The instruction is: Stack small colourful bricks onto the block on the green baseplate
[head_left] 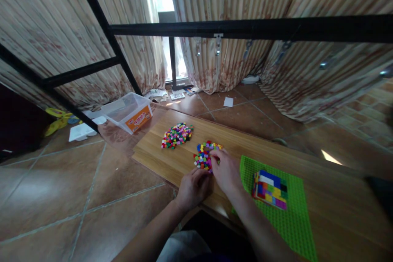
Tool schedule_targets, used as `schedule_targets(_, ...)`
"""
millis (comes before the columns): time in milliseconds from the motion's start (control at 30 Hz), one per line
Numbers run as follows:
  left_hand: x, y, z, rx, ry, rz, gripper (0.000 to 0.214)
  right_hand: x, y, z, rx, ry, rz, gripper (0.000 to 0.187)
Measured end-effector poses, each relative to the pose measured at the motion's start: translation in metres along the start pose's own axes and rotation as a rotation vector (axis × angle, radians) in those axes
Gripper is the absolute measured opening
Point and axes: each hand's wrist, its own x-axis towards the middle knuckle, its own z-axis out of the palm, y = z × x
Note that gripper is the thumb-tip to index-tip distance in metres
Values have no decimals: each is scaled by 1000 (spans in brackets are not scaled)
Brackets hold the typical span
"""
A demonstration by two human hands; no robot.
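Observation:
My right hand (225, 170) is at the near pile of small coloured building bricks (202, 158), its thumb and forefinger pinched together at the pile's right side. Whatever lies between those fingertips is too small to make out. Just in front of the pile, at the table's near edge, my left hand (195, 188) has its fingers curled inward, and their tips are partly hidden. A blocky build of stacked bricks (270, 188) in blue, yellow, red, green and purple stands on a green studded baseplate (294, 221), to the right of my right hand.
A second, larger brick pile (177, 135) lies farther left on the wooden table (153, 131). Beyond the table's left end sits a clear plastic bin (123, 110) with an orange label. A black metal frame (184, 28) crosses ahead, before striped curtains (245, 0).

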Motion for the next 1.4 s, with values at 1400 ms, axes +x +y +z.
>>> schedule_targets(1400,9,76,82,-393,-397,87,78,-105,83,-48,-84,492,152,28)
